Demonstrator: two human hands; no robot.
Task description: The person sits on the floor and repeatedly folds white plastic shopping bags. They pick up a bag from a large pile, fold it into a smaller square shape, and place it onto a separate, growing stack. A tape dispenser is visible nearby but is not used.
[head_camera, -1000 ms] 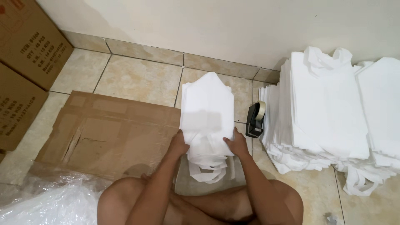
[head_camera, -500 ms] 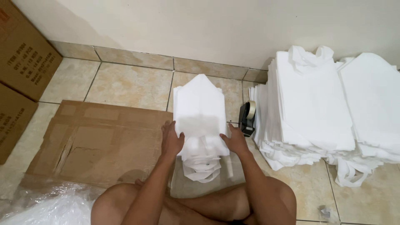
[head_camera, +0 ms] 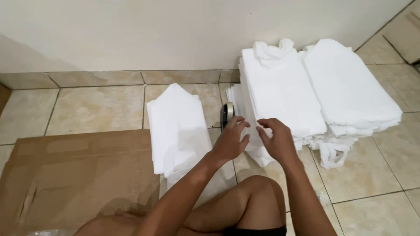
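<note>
A: Left to right on the tiled floor: a flattened cardboard sheet, then a folded stack of white bags half on the card, half on tile, then a tape dispenser standing on edge.

B: And the hands?

A: The left hand hovers just beside the dispenser, fingers loosely spread and curled, gripping nothing. The right hand sits on the near edge of the tall pile of white bags, fingers bent; whether they pinch a layer, I cannot tell.

B: What might go wrong?

A: In my judgement, pulling one bag from the edge could drag the layers below with it and slump the pile, since the handles already hang loose at its front. The dispenser, so close, could be knocked over.

B: How do the bags look?

A: Thin, soft, plain white, neatly squared, beside a second pile at far right.
</note>
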